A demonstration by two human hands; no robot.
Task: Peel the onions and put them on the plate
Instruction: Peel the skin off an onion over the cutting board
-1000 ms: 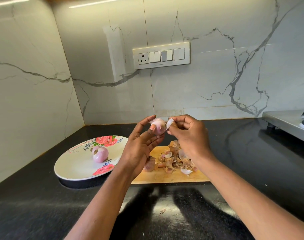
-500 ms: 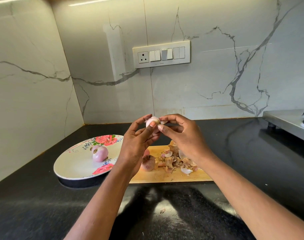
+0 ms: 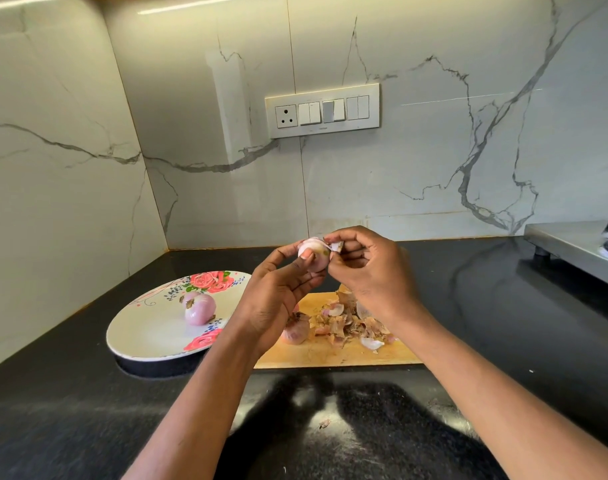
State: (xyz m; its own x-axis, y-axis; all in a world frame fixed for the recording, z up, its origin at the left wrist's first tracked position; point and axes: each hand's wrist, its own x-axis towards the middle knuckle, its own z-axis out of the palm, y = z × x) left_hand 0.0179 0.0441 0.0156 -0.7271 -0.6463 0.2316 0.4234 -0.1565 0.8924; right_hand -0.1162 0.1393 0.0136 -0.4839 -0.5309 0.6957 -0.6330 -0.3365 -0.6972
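Held up between both hands above the far edge of the pale wooden chopping board (image 3: 333,355): a small, round, pink-white onion (image 3: 312,255), cradled in the curled fingers of the left hand (image 3: 278,299), thumb pressed on its near face. Pinched at its upper right side by the right hand (image 3: 368,271): a loose whitish flap of skin (image 3: 336,247), so pull direction judged rightward, away from the left palm. Off to the lower left, nearer the left hand: the round white plate with red rose print (image 3: 150,341). Counted: one peeled pink onion (image 3: 198,309) on the plate, one in hand, one unpeeled brownish onion (image 3: 295,332) on the board, possibly more hidden behind the wrist; one heap of papery brown skins (image 3: 347,325).
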